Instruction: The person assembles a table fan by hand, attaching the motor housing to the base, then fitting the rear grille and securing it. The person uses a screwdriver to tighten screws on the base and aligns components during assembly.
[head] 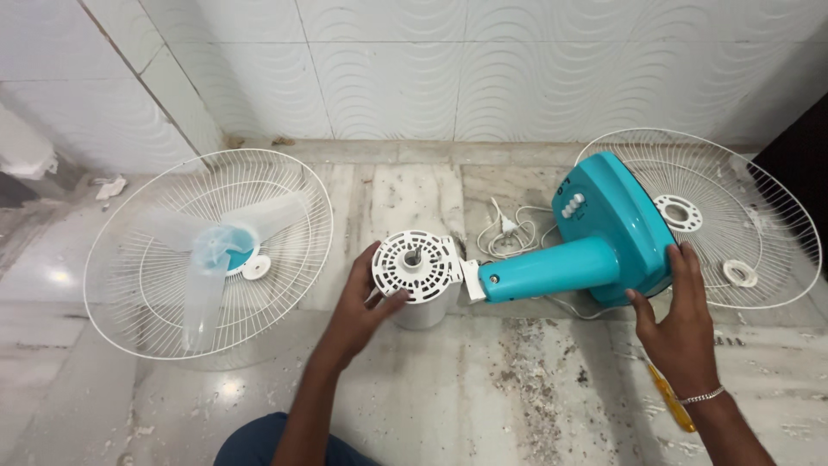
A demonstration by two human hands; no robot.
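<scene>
A fan body (pixel 595 250) lies on its side in the middle of the marble floor (pixel 483 388), not far from the tiled wall (pixel 414 69). Its base and neck are bright blue-green plastic. At the other end is a round white motor (pixel 417 267) with small holes in its face and a thin metal pin in the middle.

The left hand (pixel 362 306) is wrapped around the lower side of the motor. The thumb sits on the front rim and the fingers curl behind it, so the hand is closed on the motor. The left arm comes up from the bottom edge of the view.

The right hand (pixel 677 324) lies flat against the blue-green base, fingers straight and a little apart, pressing but not gripping. A thin bracelet (pixel 700 397) is on that wrist.

A white cage (pixel 207 250) with see-through blades (pixel 216 250) lies toward the left. Another cage (pixel 733 216) lies toward the right. A white cord (pixel 509 229) is coiled near the wall. A yellow screwdriver (pixel 671 399) lies beside the right wrist.
</scene>
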